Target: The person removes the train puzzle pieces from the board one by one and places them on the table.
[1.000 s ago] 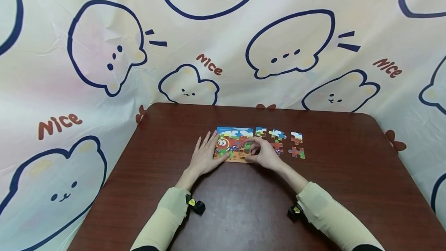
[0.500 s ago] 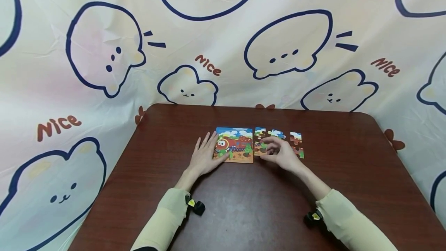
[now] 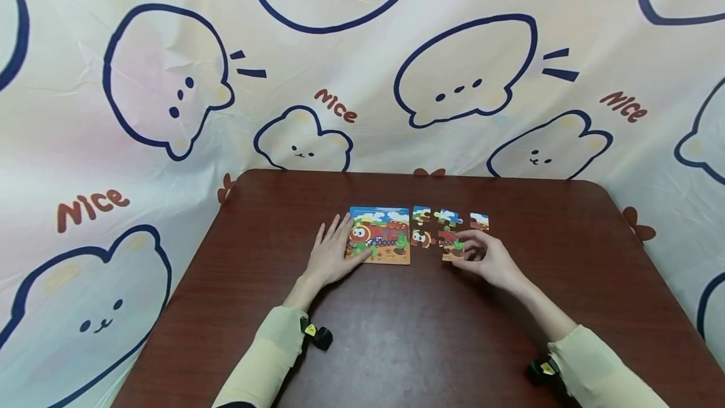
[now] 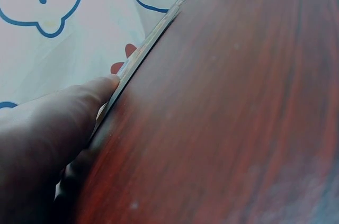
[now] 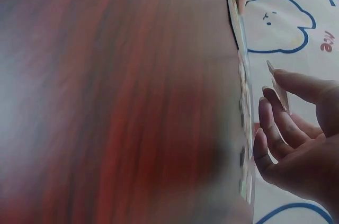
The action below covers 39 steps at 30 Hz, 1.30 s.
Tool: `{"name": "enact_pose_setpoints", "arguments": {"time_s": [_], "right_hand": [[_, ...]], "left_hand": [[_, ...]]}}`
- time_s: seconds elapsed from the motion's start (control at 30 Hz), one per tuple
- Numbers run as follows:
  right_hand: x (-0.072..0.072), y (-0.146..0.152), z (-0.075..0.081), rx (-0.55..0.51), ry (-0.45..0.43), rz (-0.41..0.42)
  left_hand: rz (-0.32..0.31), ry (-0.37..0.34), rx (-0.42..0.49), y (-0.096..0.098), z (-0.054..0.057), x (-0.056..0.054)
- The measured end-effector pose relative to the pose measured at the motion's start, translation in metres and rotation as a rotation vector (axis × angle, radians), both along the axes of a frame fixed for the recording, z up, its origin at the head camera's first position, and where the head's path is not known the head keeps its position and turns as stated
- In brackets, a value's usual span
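My left hand (image 3: pixel 331 257) rests on the left side of the picture board (image 3: pixel 391 235), its fingers straight and spread and its thumb over the near edge. The board is square and shows a smiling red train, sky, a cactus and sand. In the left wrist view a finger touches the edge of the board (image 4: pixel 145 44). My right hand (image 3: pixel 493 260) pinches a jigsaw piece (image 5: pixel 280 94) between thumb and fingers, above the table in the right wrist view. In the head view the held piece overlaps the loose pieces around it.
Right of the board lie several loose jigsaw pieces: a sky piece (image 3: pixel 421 213), a cloud piece (image 3: pixel 447 217), a train-face piece (image 3: pixel 421 238) and a far-right piece (image 3: pixel 479 221). They rest on the dark brown table (image 3: pixel 374 326). A printed cloth (image 3: pixel 374 80) hangs behind.
My right hand has lifted from over the board's right side and moved right across the loose pieces, carrying the jigsaw piece. My left hand stays on the board.
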State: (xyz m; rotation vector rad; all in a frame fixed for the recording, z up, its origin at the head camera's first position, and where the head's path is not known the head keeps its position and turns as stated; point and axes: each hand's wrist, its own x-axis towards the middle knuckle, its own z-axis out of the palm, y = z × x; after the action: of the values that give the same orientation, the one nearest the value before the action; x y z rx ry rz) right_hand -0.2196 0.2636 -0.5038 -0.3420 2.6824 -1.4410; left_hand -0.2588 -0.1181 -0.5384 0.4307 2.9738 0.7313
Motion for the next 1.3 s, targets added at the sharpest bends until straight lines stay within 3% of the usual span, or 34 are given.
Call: {"name": "enact_pose_setpoints", "arguments": {"time_s": [0.5,1.07,1.3], "right_hand": [[0.017,0.033,-0.009,0.042,0.028,0.003],[0.022,0.042,-0.011,0.237,0.054,0.01],[0.022,0.042,-0.012,0.237,0.083,0.024]], "left_hand": [[0.0,-0.007,0.001,0.0,0.001,0.0],[-0.003,-0.006,0.007,-0.001,-0.001,0.002],[0.0,0.0,0.006,-0.001,-0.001,0.002]]}}
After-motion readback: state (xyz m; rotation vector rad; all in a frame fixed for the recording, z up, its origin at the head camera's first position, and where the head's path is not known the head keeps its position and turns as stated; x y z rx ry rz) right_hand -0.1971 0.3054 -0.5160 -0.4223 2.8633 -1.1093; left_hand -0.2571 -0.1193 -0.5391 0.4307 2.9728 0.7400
